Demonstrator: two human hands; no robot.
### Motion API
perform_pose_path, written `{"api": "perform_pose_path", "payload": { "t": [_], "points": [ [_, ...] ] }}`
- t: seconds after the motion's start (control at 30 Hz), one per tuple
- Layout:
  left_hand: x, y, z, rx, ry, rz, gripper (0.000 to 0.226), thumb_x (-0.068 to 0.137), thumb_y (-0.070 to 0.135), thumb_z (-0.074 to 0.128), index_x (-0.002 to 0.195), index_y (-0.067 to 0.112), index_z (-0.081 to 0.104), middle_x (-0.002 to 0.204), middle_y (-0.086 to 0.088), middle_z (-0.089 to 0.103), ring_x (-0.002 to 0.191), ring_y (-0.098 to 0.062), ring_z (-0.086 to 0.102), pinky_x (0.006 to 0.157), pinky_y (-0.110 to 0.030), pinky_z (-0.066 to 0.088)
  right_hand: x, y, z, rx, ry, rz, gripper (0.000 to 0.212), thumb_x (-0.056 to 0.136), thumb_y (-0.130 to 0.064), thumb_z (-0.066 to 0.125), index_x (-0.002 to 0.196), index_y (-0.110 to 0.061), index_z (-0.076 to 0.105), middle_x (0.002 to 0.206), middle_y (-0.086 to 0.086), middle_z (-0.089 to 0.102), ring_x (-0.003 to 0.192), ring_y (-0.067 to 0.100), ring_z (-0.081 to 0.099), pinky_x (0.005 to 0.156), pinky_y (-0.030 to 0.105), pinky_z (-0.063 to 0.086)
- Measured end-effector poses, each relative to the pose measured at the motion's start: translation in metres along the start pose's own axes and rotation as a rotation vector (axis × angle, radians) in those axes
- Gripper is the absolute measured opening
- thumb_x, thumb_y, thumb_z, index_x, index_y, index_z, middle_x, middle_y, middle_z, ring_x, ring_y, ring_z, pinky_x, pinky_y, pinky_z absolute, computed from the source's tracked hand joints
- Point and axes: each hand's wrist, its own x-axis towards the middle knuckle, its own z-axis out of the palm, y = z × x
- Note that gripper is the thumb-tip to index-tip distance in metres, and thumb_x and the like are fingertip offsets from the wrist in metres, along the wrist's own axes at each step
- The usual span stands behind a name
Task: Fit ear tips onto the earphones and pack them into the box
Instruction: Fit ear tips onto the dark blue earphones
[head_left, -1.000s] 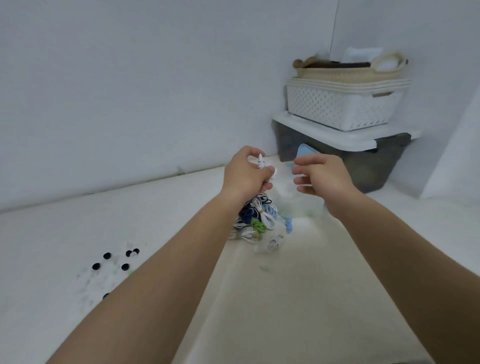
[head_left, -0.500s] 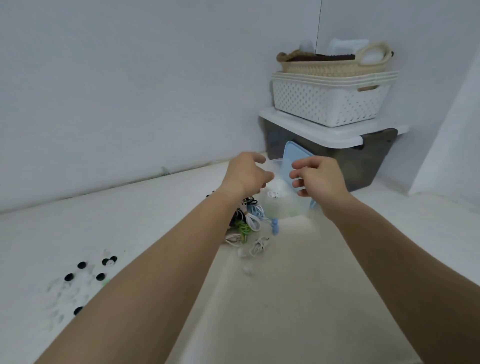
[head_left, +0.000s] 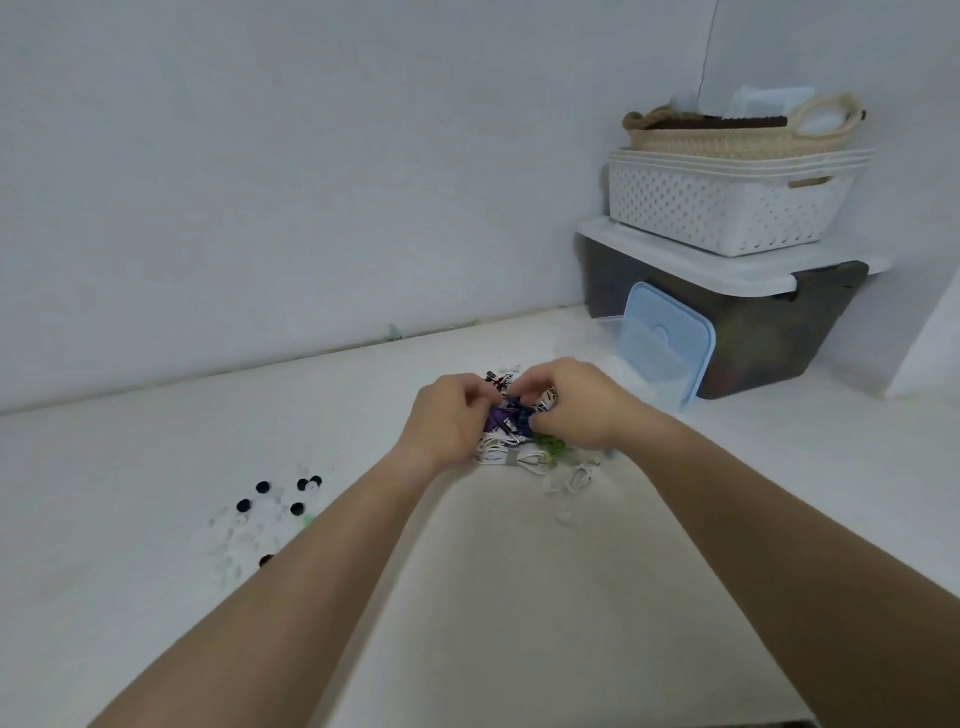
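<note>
Both hands, which half a second earlier were raised at the clear box (head_left: 609, 326), are now reaching down into the earphone pile (head_left: 511, 453) on the white surface (head_left: 156, 493). The left hand (head_left: 447, 415) and right hand (head_left: 579, 408) are meeting over a purple-and-blue earphone bundle (head_left: 506, 415) on top of the pile, each grip curling closed onto it. The right hand is no longer holding the blue lid (head_left: 667, 345); the lid is now leaning tilted in front of the dark storage bin (head_left: 769, 332), with the box just behind its left edge. Black ear tips (head_left: 262, 487) are lying scattered well to the left, apart from the pile.
</note>
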Motion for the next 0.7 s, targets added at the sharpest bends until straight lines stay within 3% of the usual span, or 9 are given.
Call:
{"api": "perform_pose_path", "payload": {
  "t": [0.17, 0.3, 0.5, 0.6, 0.7],
  "points": [
    [-0.013, -0.012, -0.004, -0.224, -0.021, 0.004, 0.031, 0.082, -0.004, 0.066, 0.102, 0.020, 0.068, 0.096, 0.000, 0.072, 0.076, -0.011, 0.064, 0.076, -0.017, 0.051, 0.006, -0.006, 0.020, -0.189, 0.086, 0.008, 0.036, 0.075, -0.016, 0.077, 0.111, -0.020, 0.070, 0.100, 0.002, 0.065, 0.091, 0.021, 0.062, 0.080, 0.034, 0.053],
    [-0.016, -0.019, 0.000, -0.177, 0.036, 0.003, 0.039, 0.078, 0.000, 0.072, 0.111, 0.020, 0.066, 0.099, 0.004, 0.072, 0.082, -0.010, 0.064, 0.075, -0.016, 0.050, 0.011, -0.003, 0.017, -0.143, 0.155, 0.042, 0.027, 0.080, -0.021, 0.079, 0.106, -0.018, 0.074, 0.099, 0.003, 0.071, 0.089, 0.019, 0.062, 0.082, 0.032, 0.052],
    [-0.012, -0.019, 0.004, -0.111, 0.058, -0.038, 0.021, 0.082, 0.008, 0.075, 0.093, 0.026, 0.070, 0.087, 0.010, 0.065, 0.069, 0.000, 0.055, 0.061, -0.003, 0.039, 0.013, -0.008, -0.002, 0.319, 0.362, 0.060, 0.006, 0.092, -0.027, 0.071, 0.095, -0.022, 0.072, 0.083, -0.006, 0.071, 0.067, 0.007, 0.066, 0.064, 0.022, 0.049],
    [-0.011, -0.018, 0.003, -0.137, 0.050, -0.054, 0.018, 0.083, 0.010, 0.076, 0.091, 0.026, 0.073, 0.086, 0.008, 0.066, 0.068, 0.000, 0.056, 0.059, -0.003, 0.039, 0.012, -0.018, -0.010, 0.605, 0.326, 0.108, 0.014, 0.099, -0.024, 0.062, 0.105, -0.013, 0.069, 0.086, -0.002, 0.070, 0.062, 0.006, 0.065, 0.054, 0.020, 0.053],
    [-0.011, -0.017, 0.000, -0.165, 0.029, -0.092, 0.014, 0.085, 0.017, 0.076, 0.095, 0.026, 0.077, 0.084, 0.009, 0.067, 0.074, -0.009, 0.061, 0.067, -0.014, 0.043, 0.011, -0.028, -0.015, 0.790, 0.257, 0.123, 0.018, 0.103, -0.025, 0.055, 0.105, -0.012, 0.067, 0.095, 0.001, 0.068, 0.073, 0.012, 0.066, 0.062, 0.029, 0.061]
  ]
}}
